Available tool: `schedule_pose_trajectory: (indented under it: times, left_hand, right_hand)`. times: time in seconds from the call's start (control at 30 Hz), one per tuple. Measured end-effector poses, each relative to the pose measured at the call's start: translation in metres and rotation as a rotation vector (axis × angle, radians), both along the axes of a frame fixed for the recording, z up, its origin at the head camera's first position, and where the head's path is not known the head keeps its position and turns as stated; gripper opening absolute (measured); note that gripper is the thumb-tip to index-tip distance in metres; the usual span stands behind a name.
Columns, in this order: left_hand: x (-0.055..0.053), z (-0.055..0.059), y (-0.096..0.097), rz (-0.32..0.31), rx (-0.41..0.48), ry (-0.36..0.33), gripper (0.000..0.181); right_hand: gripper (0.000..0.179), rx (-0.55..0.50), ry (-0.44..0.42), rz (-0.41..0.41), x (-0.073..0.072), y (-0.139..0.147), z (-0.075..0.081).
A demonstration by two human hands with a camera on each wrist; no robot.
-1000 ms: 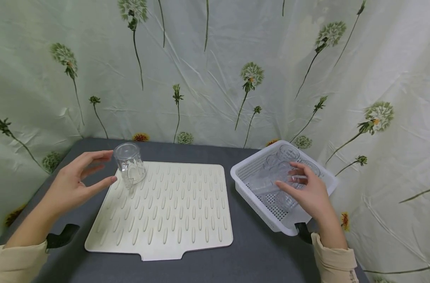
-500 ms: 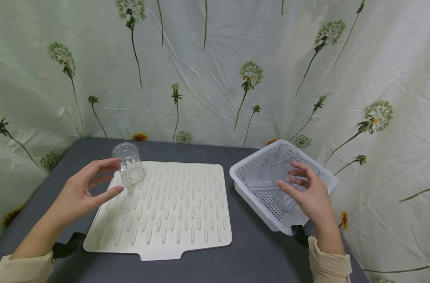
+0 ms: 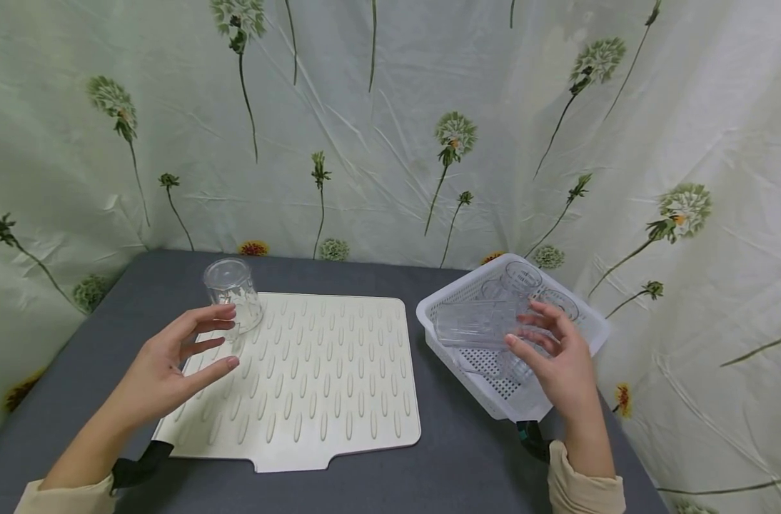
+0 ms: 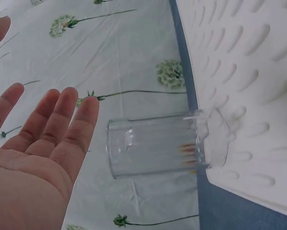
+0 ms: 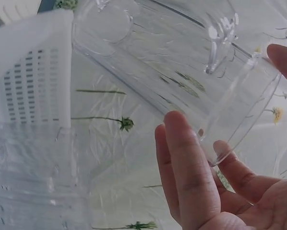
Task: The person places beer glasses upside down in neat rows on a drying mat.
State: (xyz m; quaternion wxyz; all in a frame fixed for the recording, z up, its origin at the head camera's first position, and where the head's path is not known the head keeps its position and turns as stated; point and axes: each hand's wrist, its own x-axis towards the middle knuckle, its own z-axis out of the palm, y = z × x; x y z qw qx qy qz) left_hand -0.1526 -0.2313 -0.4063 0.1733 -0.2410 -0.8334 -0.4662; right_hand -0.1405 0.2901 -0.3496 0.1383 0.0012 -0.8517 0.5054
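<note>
My right hand (image 3: 562,368) grips the rim end of a clear mug (image 3: 470,325), tilted on its side above the white basket (image 3: 457,378). In the right wrist view, fingers and thumb close round the rim of that mug (image 5: 148,67), and a handle shows on its side. Another clear mug (image 3: 231,289) stands upside down on the back left corner of the cream drying mat (image 3: 313,400). My left hand (image 3: 172,360) hovers in front of this mug with fingers spread; the left wrist view shows a gap between hand (image 4: 42,148) and mug (image 4: 153,146).
Several more clear vessels (image 3: 522,277) lie inside the basket, partly hidden by the hand and the held mug. The grey tabletop (image 3: 365,489) runs round mat and basket. A floral curtain (image 3: 378,143) hangs close behind the table.
My right hand has lifted the mug a little and drawn slightly left. My left hand has moved right and toward me, past the front of the upside-down mug, which stays in place.
</note>
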Motion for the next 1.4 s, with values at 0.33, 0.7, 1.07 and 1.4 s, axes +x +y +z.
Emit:
schedule_pose_trajectory:
  times: [0.33, 0.7, 1.07, 1.4]
  left_hand:
    - [0.005, -0.003, 0.010, -0.041, 0.043, -0.027, 0.081]
    - [0.008, -0.008, 0.024, -0.071, 0.047, -0.059, 0.080]
    - [0.009, -0.011, 0.033, -0.089, 0.065, -0.090, 0.079]
    - [0.007, -0.015, 0.044, -0.141, 0.132, -0.110, 0.078]
  right_hand:
    - [0.063, -0.188, -0.059, 0.005, -0.001, -0.015, -0.011]
    - [0.061, -0.315, -0.018, 0.047, 0.003, -0.034, -0.020]
    - [0.060, -0.366, 0.003, 0.079, 0.001, -0.053, -0.032]
    - [0.061, -0.397, 0.011, 0.133, 0.003, -0.066, -0.039]
